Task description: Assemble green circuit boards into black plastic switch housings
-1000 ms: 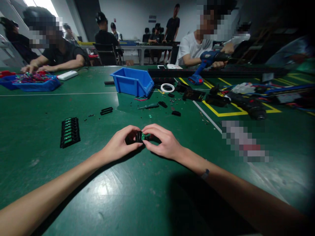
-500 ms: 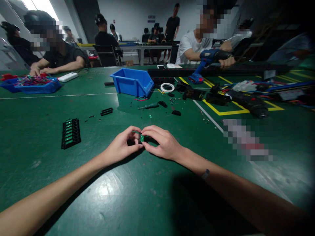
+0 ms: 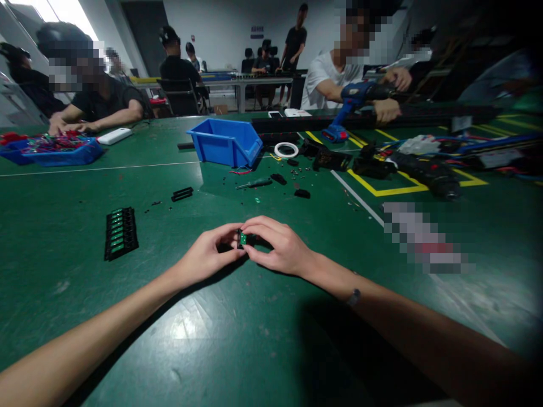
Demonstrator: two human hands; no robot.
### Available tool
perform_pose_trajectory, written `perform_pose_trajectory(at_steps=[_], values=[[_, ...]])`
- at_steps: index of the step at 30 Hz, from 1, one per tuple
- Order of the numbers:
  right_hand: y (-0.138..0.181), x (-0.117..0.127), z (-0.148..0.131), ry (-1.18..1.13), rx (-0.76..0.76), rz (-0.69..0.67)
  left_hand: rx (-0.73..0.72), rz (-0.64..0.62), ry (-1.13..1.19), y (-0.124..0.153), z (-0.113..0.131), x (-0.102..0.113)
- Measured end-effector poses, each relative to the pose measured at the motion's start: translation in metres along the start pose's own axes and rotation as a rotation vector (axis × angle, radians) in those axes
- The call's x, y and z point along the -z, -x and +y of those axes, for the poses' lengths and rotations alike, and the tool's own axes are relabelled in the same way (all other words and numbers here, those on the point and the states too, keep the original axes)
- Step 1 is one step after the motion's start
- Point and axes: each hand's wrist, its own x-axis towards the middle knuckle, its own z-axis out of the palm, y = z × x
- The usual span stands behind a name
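Between my two hands, just above the table, is a small green circuit board (image 3: pixel 243 239) edged by a black plastic frame. My left hand (image 3: pixel 207 250) pinches the frame's left side with thumb and fingertips. From the other side, my right hand (image 3: pixel 278 244) grips the board, its thumb below and fingers above. Fingertips cover part of the piece, so how the board sits in the frame cannot be made out. Off to the left lies a row of similar black frames with green boards (image 3: pixel 121 233). Two empty-looking black frames (image 3: pixel 182 194) rest farther back.
Beyond my hands lie a screwdriver (image 3: pixel 254 183), a white ring (image 3: pixel 286 150), loose screws and a blue bin (image 3: pixel 227 141). A co-worker handles a blue drill (image 3: pixel 350 107) across the table (image 3: pixel 203 350). Another person reaches into a tray of wires (image 3: pixel 59 150).
My left fingers have flattened and closed in against the black frame; the right hand keeps nearly the same grip. Across the table, the co-worker's hands have shifted near the drill. The view moved slightly.
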Motion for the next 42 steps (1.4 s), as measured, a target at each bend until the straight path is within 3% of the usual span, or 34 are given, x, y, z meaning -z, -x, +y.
perform_pose_trajectory(at_steps=[42], values=[[-0.0007, -0.0015, -0.0026, 0.036, 0.082, -0.056, 0.0, -0.013, 0.037, -0.0012, 0.0039, 0.0028]])
